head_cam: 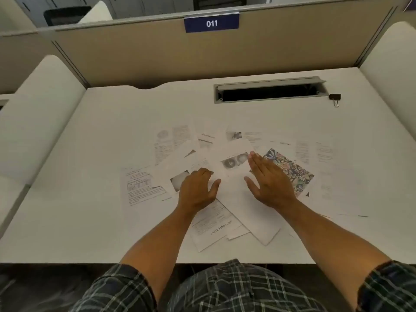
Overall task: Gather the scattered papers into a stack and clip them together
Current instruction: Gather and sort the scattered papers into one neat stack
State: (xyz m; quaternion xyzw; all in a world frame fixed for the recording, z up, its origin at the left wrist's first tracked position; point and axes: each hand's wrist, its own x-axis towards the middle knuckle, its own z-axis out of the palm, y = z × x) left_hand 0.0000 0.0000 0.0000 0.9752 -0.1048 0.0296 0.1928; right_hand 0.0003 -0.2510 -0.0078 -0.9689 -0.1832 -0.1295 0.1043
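Note:
Several printed white papers (234, 194) lie scattered and overlapping across the middle of the white desk (90, 154). One sheet has a colourful floral print (290, 170). My left hand (197, 190) rests on the papers left of centre, its fingers bent down onto a sheet. My right hand (270, 179) lies flat with straight fingers over the papers, partly covering the floral sheet. A black binder clip (334, 98) sits apart at the far right, beside the cable slot.
A grey cable slot (270, 89) is cut into the back of the desk. Beige partition walls (180, 57) close off the back, with a blue "011" label (211, 23). White side panels stand at left (40, 113) and right (391, 64).

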